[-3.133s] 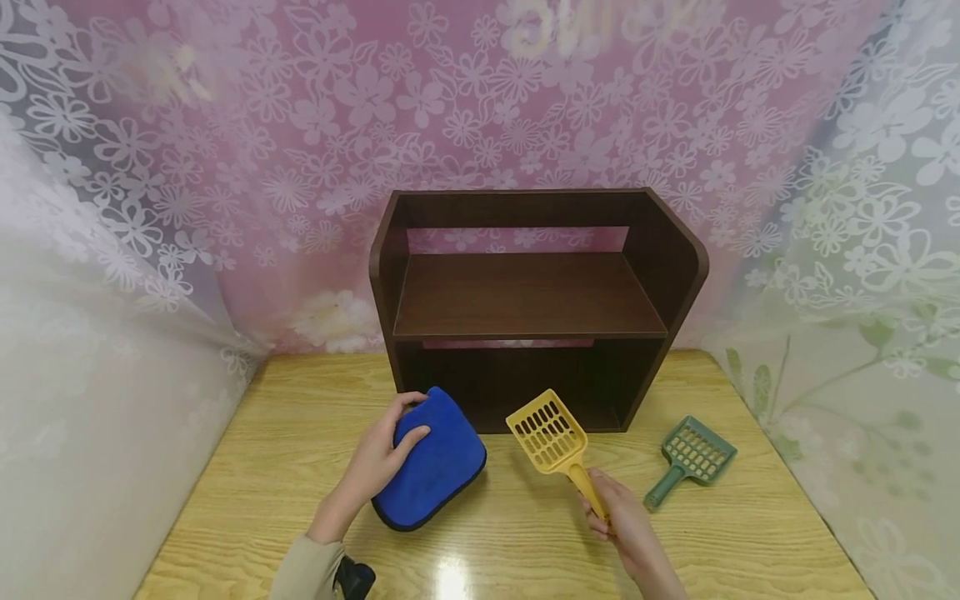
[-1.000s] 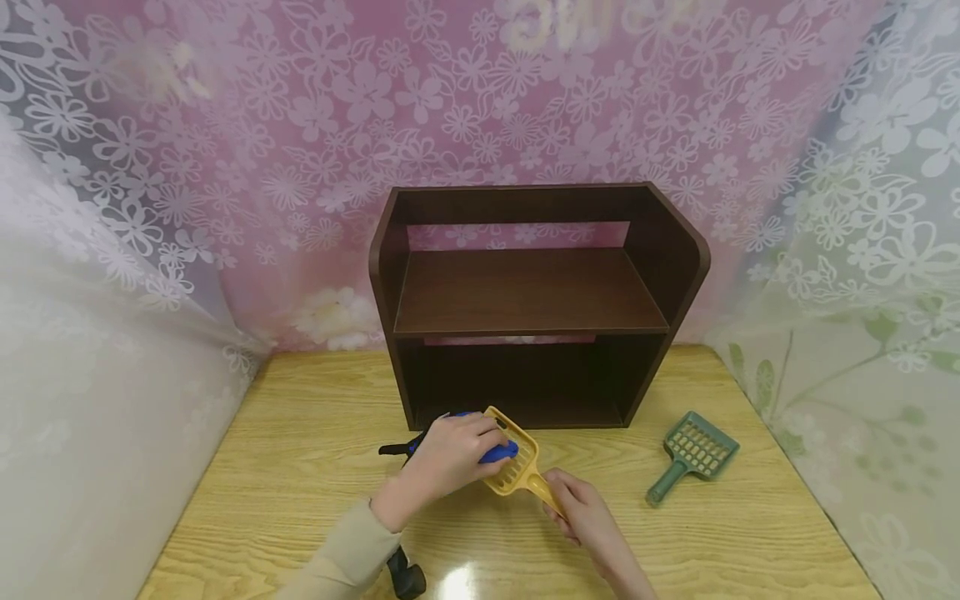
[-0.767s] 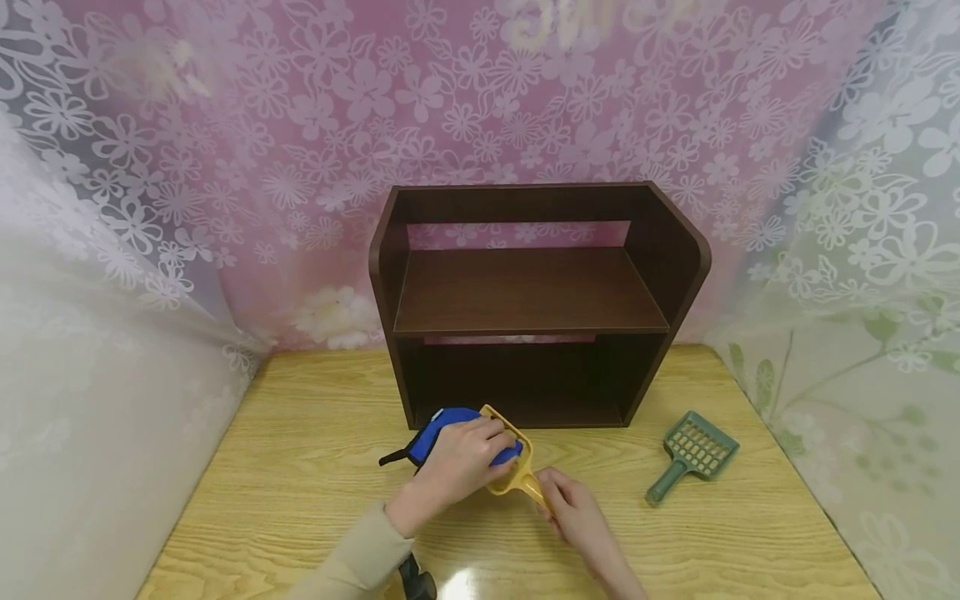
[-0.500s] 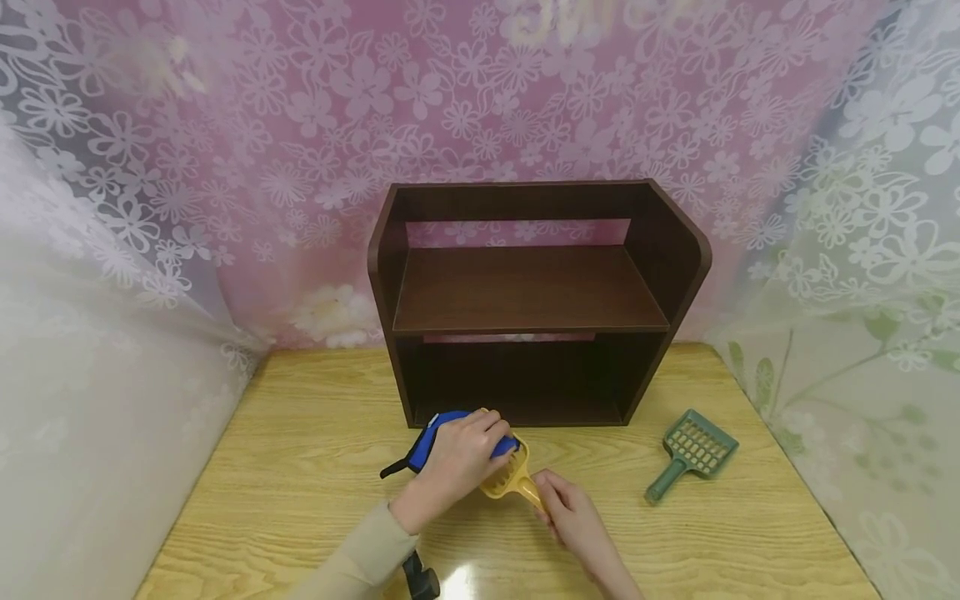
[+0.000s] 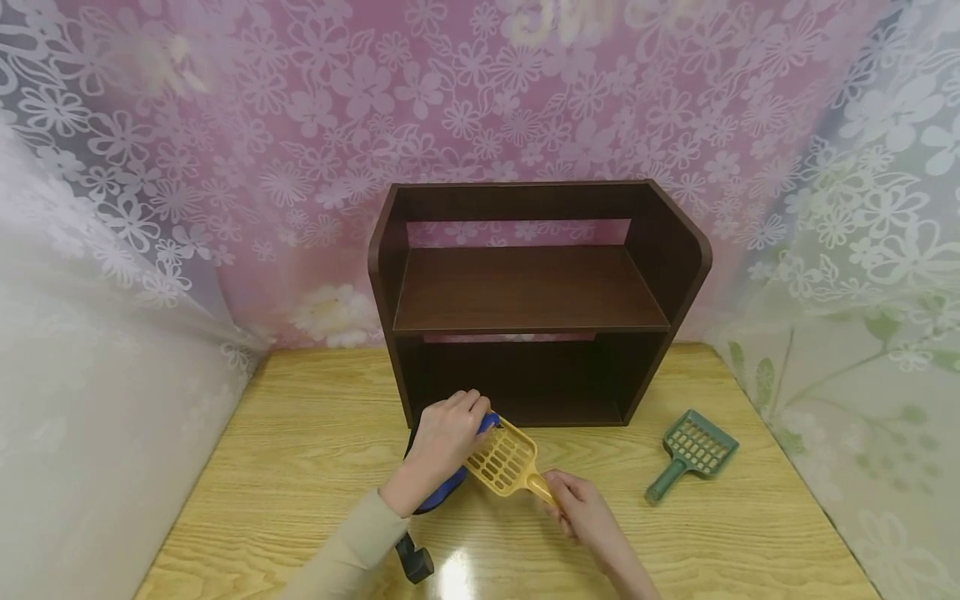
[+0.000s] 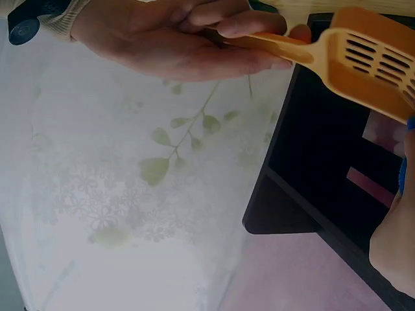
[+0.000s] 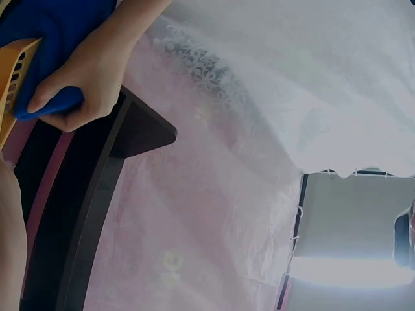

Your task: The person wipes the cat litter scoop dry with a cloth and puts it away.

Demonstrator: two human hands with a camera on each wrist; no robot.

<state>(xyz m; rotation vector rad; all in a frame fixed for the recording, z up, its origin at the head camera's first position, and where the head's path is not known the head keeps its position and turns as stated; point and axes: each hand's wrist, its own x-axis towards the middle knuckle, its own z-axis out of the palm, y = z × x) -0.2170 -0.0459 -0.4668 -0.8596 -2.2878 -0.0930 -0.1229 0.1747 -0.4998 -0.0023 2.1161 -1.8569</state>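
A yellow slotted litter scoop [image 5: 504, 460] is held low over the table, in front of the shelf. My right hand [image 5: 583, 510] grips its handle. With my left hand [image 5: 444, 433] I hold a blue cloth with black edging [image 5: 444, 490], bunched under the palm and touching the scoop's front left rim. Much of the cloth lies hidden behind that hand in the head view. The right wrist view shows the thumb and fingers of the left hand [image 7: 97, 74] curled round the cloth [image 7: 48, 29] beside the scoop's slots.
A green slotted litter scoop [image 5: 701, 447] lies on the wooden table [image 5: 300, 467] at the right. Behind my hands stands a dark brown two-tier shelf [image 5: 532, 287]. Floral curtains [image 5: 315, 150] enclose the back and both sides.
Since the oldest frame, the cloth has come right to meet the scoop, which moved left and lower. Over the last half second, my left hand slid the cloth from the slots toward the front left rim.
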